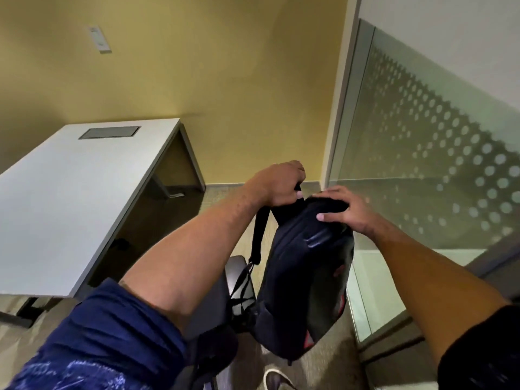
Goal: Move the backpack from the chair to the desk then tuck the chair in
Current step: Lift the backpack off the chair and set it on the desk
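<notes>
The left hand (281,184) is clenched into a fist around the top handle of the backpack (304,274), knuckles up, just right of the frame's centre. The handle itself is mostly hidden inside the fist; only a dark bit shows below the thumb. The right hand (342,208) is half open, fingers spread and curved over the top of the bag, thumb pressed against its near face, so it steadies the bag more than it grips it.

The backpack hangs in the air between the two hands, lower centre of the frame, tilted with its bottom swinging toward the person. It is dark navy or black, with small red patches near the lower edge and a creased front panel. One shoulder strap (260,235) dangles off its left side, with thin cords trailing lower down.

Under the bag, at lower centre, the dark chair (222,288) shows partly behind the left forearm. The bag is clear of the seat, as far as I can tell.

The white desk (70,198) fills the left of the frame, well apart from the bag, with a grey hatch (109,132) set in its far end. A yellow wall (183,66) stands behind, and a frosted glass panel (422,153) with dots runs down the right.
</notes>
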Tool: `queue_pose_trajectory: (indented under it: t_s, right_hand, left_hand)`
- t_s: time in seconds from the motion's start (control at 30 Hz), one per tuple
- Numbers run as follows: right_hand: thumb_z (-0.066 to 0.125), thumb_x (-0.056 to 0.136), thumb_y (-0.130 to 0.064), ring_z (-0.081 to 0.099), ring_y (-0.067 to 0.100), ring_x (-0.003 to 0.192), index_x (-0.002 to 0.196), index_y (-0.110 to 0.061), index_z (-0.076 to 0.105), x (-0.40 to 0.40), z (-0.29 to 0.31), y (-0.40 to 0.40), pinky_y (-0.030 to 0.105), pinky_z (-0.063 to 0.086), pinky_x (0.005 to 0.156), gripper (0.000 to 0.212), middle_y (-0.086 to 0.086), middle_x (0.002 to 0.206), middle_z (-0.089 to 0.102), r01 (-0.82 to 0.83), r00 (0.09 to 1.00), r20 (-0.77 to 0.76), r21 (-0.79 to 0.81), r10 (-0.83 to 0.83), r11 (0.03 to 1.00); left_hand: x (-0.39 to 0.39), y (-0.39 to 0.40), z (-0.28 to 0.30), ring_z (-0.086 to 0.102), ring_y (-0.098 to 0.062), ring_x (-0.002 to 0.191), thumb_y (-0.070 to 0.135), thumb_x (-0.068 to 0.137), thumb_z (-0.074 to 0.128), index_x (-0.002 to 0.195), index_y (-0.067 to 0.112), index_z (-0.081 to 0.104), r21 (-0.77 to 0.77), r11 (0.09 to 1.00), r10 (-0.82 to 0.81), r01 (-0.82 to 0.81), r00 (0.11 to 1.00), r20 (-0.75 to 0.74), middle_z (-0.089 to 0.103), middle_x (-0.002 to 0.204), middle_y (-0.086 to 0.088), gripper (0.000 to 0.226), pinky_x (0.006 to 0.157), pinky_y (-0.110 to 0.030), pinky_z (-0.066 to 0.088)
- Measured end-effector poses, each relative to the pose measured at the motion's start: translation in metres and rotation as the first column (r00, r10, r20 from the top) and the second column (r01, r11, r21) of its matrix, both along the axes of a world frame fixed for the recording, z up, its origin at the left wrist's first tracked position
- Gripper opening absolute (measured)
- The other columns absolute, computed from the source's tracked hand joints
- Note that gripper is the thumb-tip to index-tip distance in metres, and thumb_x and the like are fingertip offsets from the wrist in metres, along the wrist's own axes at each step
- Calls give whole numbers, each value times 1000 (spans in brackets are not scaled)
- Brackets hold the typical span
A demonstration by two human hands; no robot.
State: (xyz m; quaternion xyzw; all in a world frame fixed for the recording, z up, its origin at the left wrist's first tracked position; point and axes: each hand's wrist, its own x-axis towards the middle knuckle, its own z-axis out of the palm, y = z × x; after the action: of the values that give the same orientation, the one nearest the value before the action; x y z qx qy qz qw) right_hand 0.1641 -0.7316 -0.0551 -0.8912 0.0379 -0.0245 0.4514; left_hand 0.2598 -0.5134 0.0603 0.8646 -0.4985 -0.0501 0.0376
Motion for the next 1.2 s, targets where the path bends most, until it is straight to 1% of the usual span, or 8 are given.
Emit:
queue_pose_trajectory:
  t_s: [0.13, 0.23, 0.47, 0.6, 0.77, 0.93, 1.1, 1.2]
  right_hand:
    - [94, 51, -38, 58, 9, 118, 89, -48, 79, 47, 11, -17, 18, 41, 101, 41, -15, 116, 64, -3, 999, -51, 135, 10, 991]
    - [94, 46, -35, 58, 16, 118, 83, -38, 80, 79, 18, -28, 33, 42, 105, 40, 1, 120, 65, -8, 998, -59, 140, 16, 990]
    - [98, 56, -17, 67, 22, 105, 85, -23, 79, 149, 50, -49, 48, 49, 105, 35, 2, 105, 72, -63, 996, 72, 157, 52, 986]
    - [99, 57, -26, 69, 21, 102, 88, -21, 81, 199, 61, -55, 50, 49, 104, 36, -2, 100, 75, -95, 986, 147, 122, 76, 988]
    - [98, 56, -39, 70, 18, 93, 84, -23, 84, 281, 56, -47, 56, 46, 98, 35, -8, 91, 76, -122, 950, 287, -16, 121, 992]
    - [92, 58, -54, 42, 21, 102, 86, -36, 80, 382, 48, -34, 37, 23, 83, 36, -25, 94, 65, -65, 919, 372, -188, 132, 980]
    - [87, 59, -64, 42, 20, 99, 90, -33, 82, 489, 51, -26, 33, 19, 79, 44, -22, 94, 68, -52, 884, 444, -210, 143, 976]
    - [86, 60, -66, 42, 20, 98, 87, -33, 81, 546, 61, -19, 37, 28, 83, 43, -20, 93, 69, -63, 882, 450, -182, 141, 981]
  left_hand:
    - [30, -22, 4, 53, -35, 130, 24, 95, 63, 109, -1, 64, -48, 997, -58, 57, 998, -24, 58, 135, -17, 29, 103, -44, 46]
    - [50, -30, 10, 58, -33, 118, 22, 93, 64, 112, -4, 65, -84, 995, -54, 50, 997, -51, 60, 130, -18, 32, 97, -42, 46]
    - [102, -39, 45, 57, -32, 115, 25, 94, 63, 110, -2, 65, -126, 991, 38, -42, 998, -40, 61, 125, -16, 31, 96, -42, 46]
    - [140, -38, 57, 53, -33, 129, 27, 98, 61, 109, 0, 63, -92, 990, 114, -111, 993, 22, 57, 126, -18, 30, 99, -44, 43]
    - [203, -27, 45, 58, -38, 111, 33, 101, 55, 110, 4, 61, 3, 958, 284, -286, 952, 117, 58, 117, -16, 32, 88, -41, 43]
    - [283, -16, 18, 42, -33, 141, 47, 98, 55, 128, 10, 55, 41, 897, 421, -440, 879, 225, 55, 137, -14, 47, 125, -46, 19]
    - [352, -20, -20, 4, -19, 159, 52, 97, 52, 159, 14, 32, 30, 901, 402, -432, 861, 313, 22, 170, -5, 75, 125, -36, -7]
    - [386, -18, -39, -3, -14, 159, 44, 103, 45, 164, 19, 11, -119, 824, 567, -555, 797, 208, 3, 173, 1, 75, 125, -34, -7]
